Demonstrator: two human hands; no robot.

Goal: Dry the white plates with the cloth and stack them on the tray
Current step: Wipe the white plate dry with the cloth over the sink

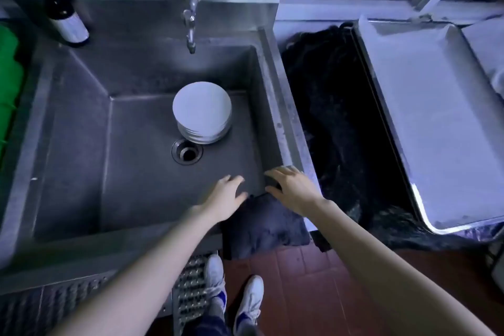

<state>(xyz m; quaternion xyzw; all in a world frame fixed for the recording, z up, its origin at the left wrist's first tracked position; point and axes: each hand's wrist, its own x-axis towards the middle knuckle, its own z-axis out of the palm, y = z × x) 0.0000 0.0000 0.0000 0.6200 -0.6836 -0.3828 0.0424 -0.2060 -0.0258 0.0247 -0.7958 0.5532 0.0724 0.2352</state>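
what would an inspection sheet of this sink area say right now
surface: steel sink, scuffed
job's things: stack of white plates in the sink; dark cloth draped over the front rim; tray on the right holds nothing
clutter: bottle at back left; black bag between sink and tray; green object far left
hands: left hand open over the basin beside the cloth; right hand open, fingers spread, at the sink's front corner
cables: nothing seen
surroundings: tap over the basin; red floor tiles
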